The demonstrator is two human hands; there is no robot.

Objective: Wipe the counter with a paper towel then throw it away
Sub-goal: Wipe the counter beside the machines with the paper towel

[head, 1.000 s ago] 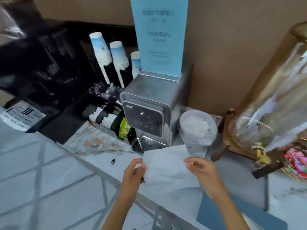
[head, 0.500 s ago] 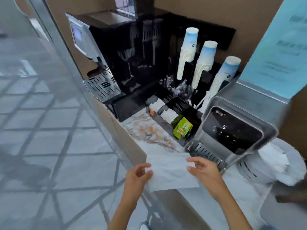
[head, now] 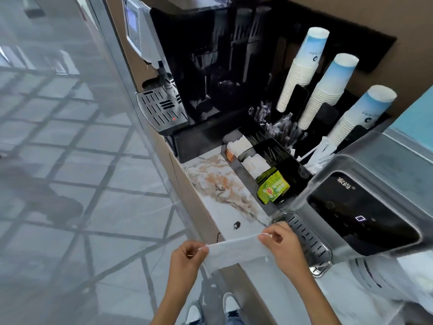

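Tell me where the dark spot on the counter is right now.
In the head view, the dark spot lies on the marble counter, just beyond the paper towel, left of the dispenser's drip tray.

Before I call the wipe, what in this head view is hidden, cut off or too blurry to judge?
- Dark spot on the counter: too small to tell a spill from debris.
- Counter under the paper towel: covered by the towel, left hand and right hand.
- Water dispenser: cut by the right edge; its panel text is blurred.
- No bin in view.
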